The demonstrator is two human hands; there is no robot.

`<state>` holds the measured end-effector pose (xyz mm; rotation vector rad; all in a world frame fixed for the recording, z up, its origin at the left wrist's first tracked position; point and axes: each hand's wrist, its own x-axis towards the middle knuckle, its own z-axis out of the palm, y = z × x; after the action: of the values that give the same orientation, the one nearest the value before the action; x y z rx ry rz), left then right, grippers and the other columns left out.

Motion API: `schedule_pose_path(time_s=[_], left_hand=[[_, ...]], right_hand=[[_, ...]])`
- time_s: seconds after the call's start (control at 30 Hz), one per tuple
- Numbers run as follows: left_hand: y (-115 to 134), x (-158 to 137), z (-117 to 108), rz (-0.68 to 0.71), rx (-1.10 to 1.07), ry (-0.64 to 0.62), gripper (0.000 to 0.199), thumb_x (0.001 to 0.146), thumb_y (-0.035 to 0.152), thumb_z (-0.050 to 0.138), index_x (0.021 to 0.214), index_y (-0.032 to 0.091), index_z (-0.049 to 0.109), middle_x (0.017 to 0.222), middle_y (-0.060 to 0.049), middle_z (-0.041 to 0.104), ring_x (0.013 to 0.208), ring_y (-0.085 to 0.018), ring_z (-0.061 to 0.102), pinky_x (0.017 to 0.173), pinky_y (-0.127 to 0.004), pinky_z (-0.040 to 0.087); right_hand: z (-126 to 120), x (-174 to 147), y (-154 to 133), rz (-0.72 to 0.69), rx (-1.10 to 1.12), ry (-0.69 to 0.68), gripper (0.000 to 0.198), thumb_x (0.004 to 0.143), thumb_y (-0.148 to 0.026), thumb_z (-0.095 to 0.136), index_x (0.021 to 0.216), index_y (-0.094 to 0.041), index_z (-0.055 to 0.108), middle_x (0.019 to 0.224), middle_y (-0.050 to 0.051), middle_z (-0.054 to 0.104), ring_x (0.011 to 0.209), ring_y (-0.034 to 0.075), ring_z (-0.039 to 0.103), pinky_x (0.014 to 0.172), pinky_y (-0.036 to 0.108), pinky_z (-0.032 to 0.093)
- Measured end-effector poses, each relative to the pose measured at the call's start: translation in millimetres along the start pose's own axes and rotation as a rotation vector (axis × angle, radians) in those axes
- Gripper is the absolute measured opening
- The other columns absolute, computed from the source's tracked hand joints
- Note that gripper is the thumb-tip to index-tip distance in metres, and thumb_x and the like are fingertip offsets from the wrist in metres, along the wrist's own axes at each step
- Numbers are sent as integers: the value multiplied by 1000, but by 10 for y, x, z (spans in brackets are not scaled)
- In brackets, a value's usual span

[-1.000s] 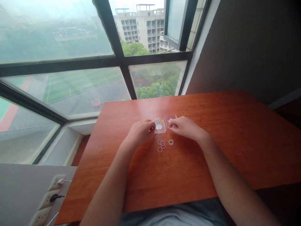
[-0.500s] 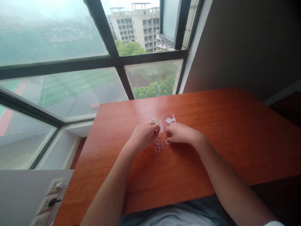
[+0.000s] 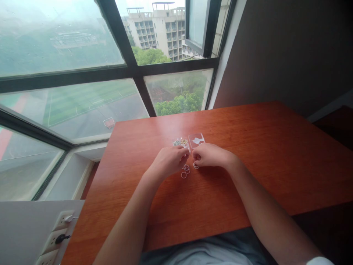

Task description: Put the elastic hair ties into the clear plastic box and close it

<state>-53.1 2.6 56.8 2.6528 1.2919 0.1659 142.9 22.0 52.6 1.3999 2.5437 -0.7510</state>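
My left hand is closed in a pinch just in front of a clear plastic box with small gold rings and dark green or silvery rings in its compartments. What its fingertips hold is hidden. My right hand has thumb and finger pinched down on a pale ring on the table. Between the hands, nearer me, several thin white rings lie loose, partly overlapping, with one ring closest to me. Behind my right fingers lies the box's clear lid, with a white shape on it.
The reddish-brown wooden table reaches to a large window at the back and left. A dark wall stands at the right. Power sockets with plugs are low at the left.
My left hand has shifted slightly right, toward my right hand, and covers part of the loose rings. My right hand stays at its ring. The view has shifted slightly.
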Motion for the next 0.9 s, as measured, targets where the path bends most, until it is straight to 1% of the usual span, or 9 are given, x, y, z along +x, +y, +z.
schedule_pose_path(time_s=[0.13, 0.23, 0.33, 0.43, 0.53, 0.6, 0.8, 0.9], left_hand=[[17, -10, -26, 12, -28, -10, 19, 87, 20, 47, 86, 21, 66, 84, -4, 70, 69, -15, 60, 57, -24, 34], [76, -17, -6, 36, -61, -61, 18, 85, 18, 48, 84, 20, 66, 81, -4, 69, 66, -14, 60, 55, -25, 34], [170, -9, 72, 104, -59, -115, 17, 85, 19, 52, 89, 22, 67, 88, -4, 70, 69, -15, 62, 54, -25, 34], [266, 13, 177, 153, 0, -128, 17, 89, 21, 49, 87, 20, 66, 89, -5, 69, 71, -16, 63, 56, -26, 37], [330, 32, 255, 155, 58, -122, 22, 93, 21, 43, 82, 17, 63, 85, -6, 68, 70, -17, 63, 55, -26, 39], [350, 40, 282, 164, 73, -117, 22, 93, 20, 43, 82, 17, 62, 84, -7, 68, 70, -18, 64, 54, -26, 39], [327, 50, 296, 187, 65, -118, 21, 91, 20, 45, 79, 17, 62, 82, -5, 68, 69, -17, 63, 54, -26, 39], [267, 53, 253, 148, 40, -91, 20, 90, 20, 45, 81, 19, 63, 82, -4, 68, 67, -16, 62, 54, -26, 37]], right_hand=[[-8, -4, 66, 5, 47, 64, 4, 73, -24, 67, 74, -22, 70, 75, 1, 69, 65, 13, 57, 55, 23, 32], [-25, -4, 143, 57, 32, 127, 5, 75, -24, 65, 75, -22, 70, 76, 1, 70, 67, 14, 59, 55, 24, 32], [-35, -1, 213, 103, 0, 175, 8, 76, -26, 64, 77, -23, 71, 78, 2, 71, 70, 16, 61, 55, 24, 32], [-28, 9, 261, 115, -9, 182, 10, 76, -29, 63, 78, -23, 72, 79, 2, 72, 72, 16, 61, 57, 25, 33], [-7, 27, 287, 114, -14, 185, 11, 76, -29, 63, 77, -23, 72, 79, 2, 72, 71, 16, 61, 57, 24, 32], [7, 39, 297, 103, -21, 193, 10, 75, -29, 64, 77, -23, 72, 79, 2, 72, 71, 16, 61, 56, 24, 32], [11, 38, 302, 101, -10, 200, 11, 76, -29, 63, 78, -23, 72, 79, 2, 72, 71, 16, 62, 56, 24, 33], [-7, 22, 283, 99, -1, 212, 11, 76, -29, 63, 78, -23, 72, 78, 2, 72, 70, 15, 62, 56, 24, 33]])
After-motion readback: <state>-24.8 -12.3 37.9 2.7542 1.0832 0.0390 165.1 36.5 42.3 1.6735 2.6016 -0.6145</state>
